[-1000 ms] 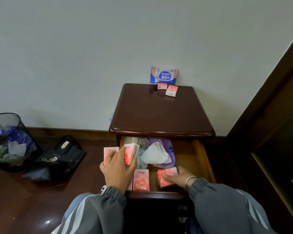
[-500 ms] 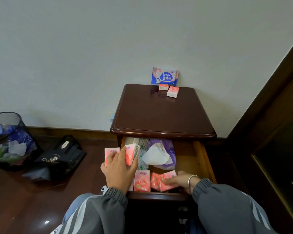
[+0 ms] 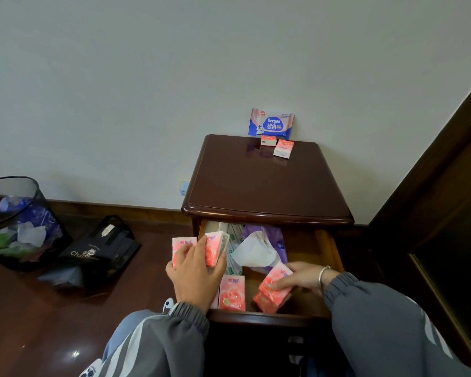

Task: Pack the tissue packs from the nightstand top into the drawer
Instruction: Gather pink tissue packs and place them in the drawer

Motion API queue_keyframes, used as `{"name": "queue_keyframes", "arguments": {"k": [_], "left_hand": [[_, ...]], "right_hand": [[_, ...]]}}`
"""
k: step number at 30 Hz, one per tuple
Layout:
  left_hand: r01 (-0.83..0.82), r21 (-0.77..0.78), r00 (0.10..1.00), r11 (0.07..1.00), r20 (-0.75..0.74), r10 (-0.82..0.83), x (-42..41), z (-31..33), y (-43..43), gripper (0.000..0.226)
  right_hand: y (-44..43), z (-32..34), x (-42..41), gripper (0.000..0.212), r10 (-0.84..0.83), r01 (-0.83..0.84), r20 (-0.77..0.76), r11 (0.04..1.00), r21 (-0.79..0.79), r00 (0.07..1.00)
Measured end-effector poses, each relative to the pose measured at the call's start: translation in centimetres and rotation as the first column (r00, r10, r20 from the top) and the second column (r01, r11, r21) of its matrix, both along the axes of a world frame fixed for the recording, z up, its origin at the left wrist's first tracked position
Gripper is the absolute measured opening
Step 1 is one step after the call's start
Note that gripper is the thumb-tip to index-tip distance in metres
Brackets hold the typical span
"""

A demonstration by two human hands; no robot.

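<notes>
The dark wooden nightstand (image 3: 264,186) has its drawer (image 3: 329,248) pulled open. My left hand (image 3: 196,270) grips two pink tissue packs (image 3: 215,247) at the drawer's left edge. My right hand (image 3: 302,278) holds a pink tissue pack (image 3: 272,292) tilted inside the drawer's front right. Another pink pack (image 3: 232,293) stands at the drawer's front. At the back of the nightstand top lie two small pink packs (image 3: 283,148) in front of a blue wipes pack (image 3: 271,123) leaning on the wall.
Inside the drawer sit a purple tissue pack with a white tissue sticking out (image 3: 259,251) and green-white packets (image 3: 234,240). A black mesh bin (image 3: 19,221) and a black bag (image 3: 98,248) are on the floor at left. A dark wooden frame (image 3: 446,213) rises at right.
My right hand has tilted its pink pack up and shifted it slightly right inside the drawer. The left hand keeps holding its two packs in place.
</notes>
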State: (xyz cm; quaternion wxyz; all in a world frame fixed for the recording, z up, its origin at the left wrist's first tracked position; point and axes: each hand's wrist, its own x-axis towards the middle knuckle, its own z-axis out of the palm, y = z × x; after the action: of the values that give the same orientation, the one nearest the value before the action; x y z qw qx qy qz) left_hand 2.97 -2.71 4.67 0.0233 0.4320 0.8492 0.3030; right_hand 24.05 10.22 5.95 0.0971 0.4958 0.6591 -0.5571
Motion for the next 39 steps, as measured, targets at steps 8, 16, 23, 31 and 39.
{"name": "queue_keyframes", "arguments": {"k": [8, 16, 23, 31, 39], "left_hand": [[-0.008, -0.015, 0.999, 1.000, 0.032, 0.008, 0.0, 0.1, -0.2, 0.063], [0.005, -0.005, 1.000, 1.000, 0.013, -0.005, -0.1, -0.1, -0.1, 0.064], [0.009, -0.004, 1.000, 1.000, 0.012, -0.009, -0.1, -0.2, -0.1, 0.062], [0.054, 0.064, 0.998, 0.996, 0.039, -0.057, 0.1, 0.3, -0.2, 0.060], [0.361, 0.183, 0.931, 0.914, -0.124, -0.343, 4.3, 1.2, -0.8, 0.062]], "right_hand": [[0.0, 0.5, -5.5, 0.057, 0.259, -0.319, 0.241, 0.912, 0.257, 0.935], [-1.0, 0.2, -4.1, 0.049, 0.299, -0.313, 0.133, 0.943, 0.110, 0.945], [-2.3, -0.3, -4.5, 0.075, 0.309, -0.318, 0.112, 0.945, 0.073, 0.945], [-4.2, -0.2, -3.3, 0.058, 0.018, -0.028, 0.038, 0.961, 0.276, 0.999], [-5.9, 4.6, -3.7, 0.032, -0.436, 0.414, -0.443, 0.898, -0.151, 0.784]]}}
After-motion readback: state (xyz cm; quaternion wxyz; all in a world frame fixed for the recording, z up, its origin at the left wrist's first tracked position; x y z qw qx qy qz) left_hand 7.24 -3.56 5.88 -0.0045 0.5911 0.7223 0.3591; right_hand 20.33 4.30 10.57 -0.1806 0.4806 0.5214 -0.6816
